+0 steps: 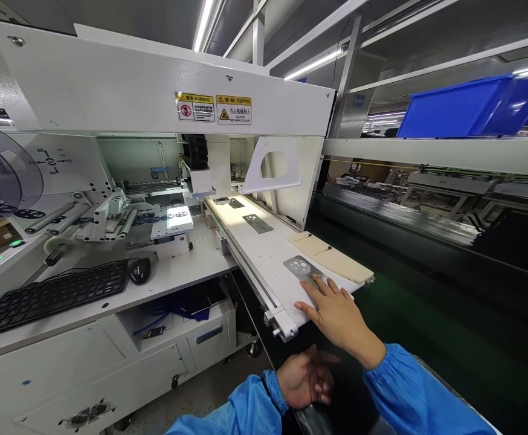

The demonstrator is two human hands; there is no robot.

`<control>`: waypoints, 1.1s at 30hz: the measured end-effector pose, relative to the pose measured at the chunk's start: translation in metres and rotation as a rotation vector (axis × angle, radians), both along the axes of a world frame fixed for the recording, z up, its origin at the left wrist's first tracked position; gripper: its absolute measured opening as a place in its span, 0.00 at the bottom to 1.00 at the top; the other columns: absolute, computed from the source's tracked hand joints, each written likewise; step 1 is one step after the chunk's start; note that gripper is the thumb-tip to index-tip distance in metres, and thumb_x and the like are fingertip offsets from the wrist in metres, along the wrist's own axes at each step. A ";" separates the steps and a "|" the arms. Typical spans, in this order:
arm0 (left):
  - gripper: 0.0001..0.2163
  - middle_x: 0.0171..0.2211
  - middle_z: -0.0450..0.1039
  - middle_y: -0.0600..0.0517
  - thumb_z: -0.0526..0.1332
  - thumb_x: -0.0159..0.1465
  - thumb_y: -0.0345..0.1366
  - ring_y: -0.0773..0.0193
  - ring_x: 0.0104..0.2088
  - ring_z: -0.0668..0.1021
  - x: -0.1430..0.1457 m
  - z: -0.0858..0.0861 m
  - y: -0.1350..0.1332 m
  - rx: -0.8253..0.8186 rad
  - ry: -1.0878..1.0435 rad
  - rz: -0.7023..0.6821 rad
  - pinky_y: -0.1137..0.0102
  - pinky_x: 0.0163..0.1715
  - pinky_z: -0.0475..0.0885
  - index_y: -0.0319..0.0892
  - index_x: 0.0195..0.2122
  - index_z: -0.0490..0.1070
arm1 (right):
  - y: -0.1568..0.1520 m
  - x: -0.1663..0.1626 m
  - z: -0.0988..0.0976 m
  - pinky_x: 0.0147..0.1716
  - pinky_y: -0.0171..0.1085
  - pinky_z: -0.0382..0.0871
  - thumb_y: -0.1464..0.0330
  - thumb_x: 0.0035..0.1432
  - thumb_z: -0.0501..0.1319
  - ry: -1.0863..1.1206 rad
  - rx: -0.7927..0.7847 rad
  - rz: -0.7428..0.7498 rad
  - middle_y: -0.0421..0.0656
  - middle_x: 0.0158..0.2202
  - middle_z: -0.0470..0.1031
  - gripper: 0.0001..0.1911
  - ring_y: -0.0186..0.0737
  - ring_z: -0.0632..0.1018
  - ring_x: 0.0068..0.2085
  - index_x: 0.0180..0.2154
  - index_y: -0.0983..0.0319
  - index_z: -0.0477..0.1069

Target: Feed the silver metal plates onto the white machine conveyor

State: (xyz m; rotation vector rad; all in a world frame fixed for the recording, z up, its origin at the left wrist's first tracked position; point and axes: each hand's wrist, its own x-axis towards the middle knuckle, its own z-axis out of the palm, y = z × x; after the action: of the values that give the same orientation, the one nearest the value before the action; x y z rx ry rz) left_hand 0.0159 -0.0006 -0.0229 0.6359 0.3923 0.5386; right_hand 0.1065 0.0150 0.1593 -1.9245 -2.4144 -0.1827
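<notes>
My right grip (339,308) is spread and released, thumb out to the side, fingertips on the near end of a grey plate (298,266) with round holes. That plate lies flat toward the near end of the white belt (270,257), beside a cream strip (334,257). My left grip (307,379), palm up with fingers loosely curled, is empty, just below the belt's end in view.

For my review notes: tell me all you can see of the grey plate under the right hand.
The plate is thin, grey and metallic-looking, with rounded corners and pale round shapes clustered toward its far end. It lies flat on the white belt, beside a cream strip. The right hand lays its fingers on its near end, hiding part.
</notes>
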 end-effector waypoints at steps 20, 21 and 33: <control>0.26 0.17 0.62 0.54 0.54 0.59 0.61 0.68 0.19 0.59 0.001 -0.001 0.000 0.006 -0.005 -0.016 0.67 0.28 0.50 0.46 0.42 0.76 | 0.021 0.002 -0.009 0.59 0.60 0.55 0.44 0.63 0.44 0.053 0.018 0.000 0.54 0.67 0.55 0.37 0.62 0.57 0.66 0.64 0.58 0.59; 0.25 0.16 0.62 0.54 0.54 0.58 0.61 0.68 0.19 0.59 0.001 -0.002 0.000 0.002 -0.002 -0.014 0.67 0.27 0.50 0.46 0.42 0.77 | 0.020 0.001 -0.009 0.59 0.60 0.55 0.44 0.63 0.44 0.054 0.029 0.001 0.53 0.67 0.56 0.37 0.62 0.57 0.66 0.64 0.58 0.60; 0.29 0.18 0.64 0.56 0.49 0.62 0.60 0.70 0.19 0.59 -0.001 0.000 -0.003 0.030 -0.035 -0.012 0.68 0.29 0.51 0.42 0.50 0.71 | 0.011 0.024 -0.004 0.60 0.57 0.58 0.49 0.63 0.47 0.155 0.124 -0.030 0.55 0.65 0.60 0.34 0.60 0.60 0.65 0.61 0.64 0.63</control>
State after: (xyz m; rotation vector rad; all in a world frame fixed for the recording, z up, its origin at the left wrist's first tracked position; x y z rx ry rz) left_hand 0.0145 -0.0033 -0.0226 0.6562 0.3479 0.5443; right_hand 0.1308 0.0263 0.1558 -1.8493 -2.2230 -0.1731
